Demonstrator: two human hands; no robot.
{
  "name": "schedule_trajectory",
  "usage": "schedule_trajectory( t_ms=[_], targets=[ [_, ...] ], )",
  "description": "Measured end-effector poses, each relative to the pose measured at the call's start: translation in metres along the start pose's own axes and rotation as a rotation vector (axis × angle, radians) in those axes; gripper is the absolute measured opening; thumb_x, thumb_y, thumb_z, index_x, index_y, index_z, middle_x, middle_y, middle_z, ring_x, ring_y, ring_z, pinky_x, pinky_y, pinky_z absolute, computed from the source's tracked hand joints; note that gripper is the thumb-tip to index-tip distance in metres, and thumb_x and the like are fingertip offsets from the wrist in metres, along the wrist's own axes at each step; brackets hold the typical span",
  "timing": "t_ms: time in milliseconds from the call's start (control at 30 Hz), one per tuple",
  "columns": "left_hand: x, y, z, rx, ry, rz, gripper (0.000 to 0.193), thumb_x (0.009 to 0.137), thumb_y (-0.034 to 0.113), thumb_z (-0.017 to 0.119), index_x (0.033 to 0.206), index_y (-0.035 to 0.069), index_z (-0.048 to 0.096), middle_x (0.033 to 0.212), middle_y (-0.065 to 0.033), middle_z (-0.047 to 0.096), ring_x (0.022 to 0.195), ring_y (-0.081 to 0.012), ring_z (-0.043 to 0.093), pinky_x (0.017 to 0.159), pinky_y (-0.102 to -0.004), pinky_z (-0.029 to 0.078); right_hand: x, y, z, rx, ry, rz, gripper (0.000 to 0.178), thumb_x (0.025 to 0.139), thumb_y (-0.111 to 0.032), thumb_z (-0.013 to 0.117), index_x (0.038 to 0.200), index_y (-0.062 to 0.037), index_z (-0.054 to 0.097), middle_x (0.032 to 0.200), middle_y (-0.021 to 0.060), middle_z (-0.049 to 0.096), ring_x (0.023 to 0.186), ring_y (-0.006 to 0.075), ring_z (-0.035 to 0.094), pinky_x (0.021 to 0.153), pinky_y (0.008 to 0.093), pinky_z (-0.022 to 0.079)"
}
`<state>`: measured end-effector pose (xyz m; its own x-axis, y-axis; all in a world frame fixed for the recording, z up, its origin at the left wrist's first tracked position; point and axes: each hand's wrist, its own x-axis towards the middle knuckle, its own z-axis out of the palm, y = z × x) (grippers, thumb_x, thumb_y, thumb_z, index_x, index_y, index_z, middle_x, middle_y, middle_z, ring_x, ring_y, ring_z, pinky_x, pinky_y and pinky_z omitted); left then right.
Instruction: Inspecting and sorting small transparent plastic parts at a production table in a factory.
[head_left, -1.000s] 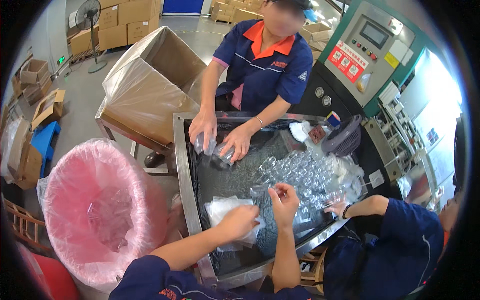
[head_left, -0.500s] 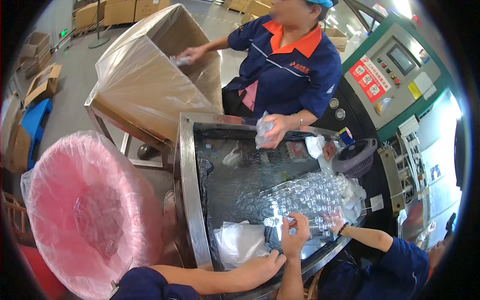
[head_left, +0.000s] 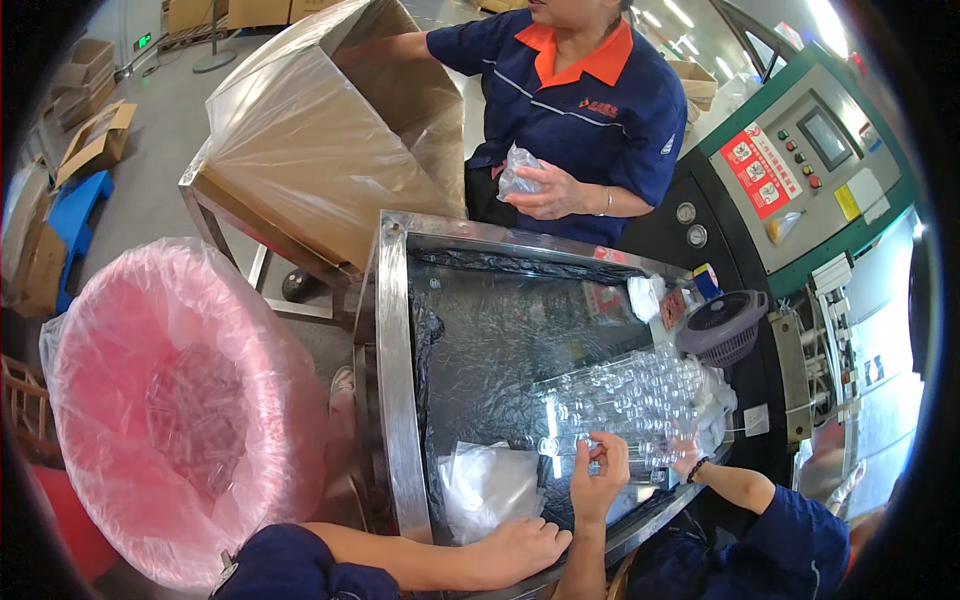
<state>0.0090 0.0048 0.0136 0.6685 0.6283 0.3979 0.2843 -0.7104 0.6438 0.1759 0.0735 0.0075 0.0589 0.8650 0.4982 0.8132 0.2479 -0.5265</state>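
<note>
My left hand [head_left: 522,551] rests closed, knuckles up, at the near edge of the metal-framed table [head_left: 398,400]. Nothing shows in it, though its palm is hidden. Beside it lies a stack of clear plastic bags [head_left: 490,488]. My right hand [head_left: 602,478] is raised over the tabletop, thumb and forefinger pinched at a clear plastic tube [head_left: 549,446] with a round end. That tube lies at the near left end of a spread of similar clear tubes [head_left: 630,390]. Glare blurs where fingertips and tube meet.
A co-worker's hand [head_left: 545,190] across the table holds clear pieces; the other arm reaches into a plastic-lined carton [head_left: 300,200]. Another person's hand [head_left: 688,458] touches the tubes at right. A pink-lined bin [head_left: 90,400] stands left. A grey basket [head_left: 722,345] sits by the machine panel [head_left: 815,150].
The co-worker opposite has pushed one arm deeper into the carton and drawn the other hand back toward the body. My hands barely move; the whole view has shifted slightly.
</note>
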Motion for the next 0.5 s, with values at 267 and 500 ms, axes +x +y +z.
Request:
schedule_trajectory(
  t_ms=[267,500],
  targets=[
    [-0.001,0.000,0.004,-0.010,-0.019,-0.005,0.014,0.076,0.011,0.057,0.087,0.004,0.052,0.075,-0.0093,0.057,0.070,-0.0245,0.063,0.061,-0.0338,0.051,0.000,-0.002,-0.002,-0.004,-0.005,-0.026,0.018,0.080,0.008,0.064,0.096,0.0040,0.059,0.088,0.0071,0.051,0.065,0.0096,0.046,0.056,0.0222,0.042],
    [0.003,-0.008,0.011,0.051,0.023,-0.050,0.013,0.075,0.010,0.057,0.086,0.004,0.052,0.075,-0.0085,0.056,0.073,-0.0239,0.061,0.065,-0.0350,0.051,0.000,-0.005,-0.005,-0.058,0.025,-0.028,0.016,0.080,0.006,0.063,0.096,0.0031,0.061,0.088,0.0086,0.055,0.065,0.0111,0.049,0.056,0.0247,0.043]
  ],
)
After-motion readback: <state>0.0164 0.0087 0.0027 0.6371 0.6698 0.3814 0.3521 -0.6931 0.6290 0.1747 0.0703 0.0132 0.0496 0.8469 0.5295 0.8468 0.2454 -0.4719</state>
